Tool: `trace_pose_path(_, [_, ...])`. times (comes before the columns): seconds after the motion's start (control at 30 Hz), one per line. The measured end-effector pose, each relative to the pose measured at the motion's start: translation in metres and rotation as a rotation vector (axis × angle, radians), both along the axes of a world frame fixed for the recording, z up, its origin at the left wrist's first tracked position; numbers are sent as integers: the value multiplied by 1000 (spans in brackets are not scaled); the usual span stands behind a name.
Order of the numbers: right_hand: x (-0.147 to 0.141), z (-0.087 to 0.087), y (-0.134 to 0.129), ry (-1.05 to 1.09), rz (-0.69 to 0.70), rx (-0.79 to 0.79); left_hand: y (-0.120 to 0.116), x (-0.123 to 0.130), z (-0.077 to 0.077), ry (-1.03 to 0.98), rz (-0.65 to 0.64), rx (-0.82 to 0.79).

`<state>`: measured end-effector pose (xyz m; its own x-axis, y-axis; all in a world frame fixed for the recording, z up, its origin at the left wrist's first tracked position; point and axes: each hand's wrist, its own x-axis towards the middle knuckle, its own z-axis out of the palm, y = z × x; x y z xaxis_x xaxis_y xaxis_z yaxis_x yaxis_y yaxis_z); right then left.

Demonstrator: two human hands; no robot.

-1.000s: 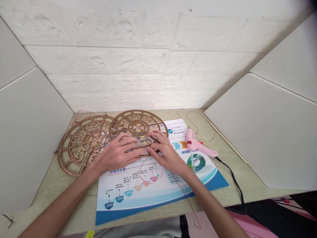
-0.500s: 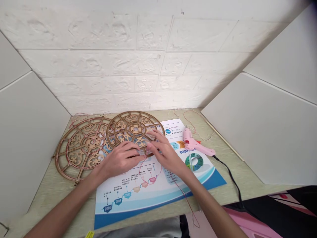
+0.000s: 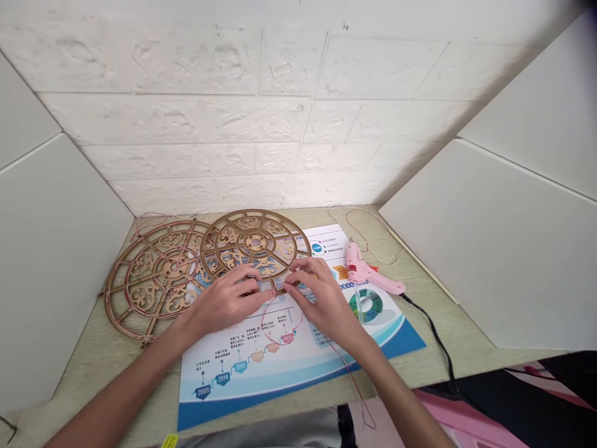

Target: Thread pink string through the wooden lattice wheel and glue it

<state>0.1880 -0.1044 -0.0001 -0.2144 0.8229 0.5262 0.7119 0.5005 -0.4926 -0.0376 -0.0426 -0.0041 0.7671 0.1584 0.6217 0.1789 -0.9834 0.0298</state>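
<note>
A round brown openwork wheel (image 3: 256,214) with spokes and scroll patterns lies in front of my hands, partly over a second, larger openwork wheel (image 3: 108,298) with reddish wire along its rings. My left hand (image 3: 233,298) is closed at the near rim of the front wheel, thumb along its lower edge. On the rim's right side, my right hand (image 3: 319,292) pinches a thin red-and-white wire (image 3: 263,323) between thumb and forefinger. This wire loops below the fingers and runs down past the table's front edge. The fingertips partly hide the rim.
A pink glue gun (image 3: 368,274) with a black cord lies to the right on a printed sheet (image 3: 224,404). Loose wire (image 3: 359,230) trails behind it. White panels (image 3: 504,249) stand at both sides, and a white brick-pattern wall (image 3: 280,124) closes the back.
My right hand has shifted slightly right and down; its fingers have drawn back from over the front wheel and are curled more. My left hand stays nearly in place.
</note>
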Motion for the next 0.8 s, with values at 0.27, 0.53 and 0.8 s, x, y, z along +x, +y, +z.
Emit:
trace_pose_path(0.27, [-1, 5, -3, -118, 63, 125, -1, 1, 4, -2, 48, 61])
trace_pose_path(0.53, [-6, 9, -3, -146, 50, 73, -2, 2, 4, -17, 50, 41])
trace_pose_path(0.8, [-4, 9, -6, -141, 152, 59, -4, 2, 2, -11, 53, 34])
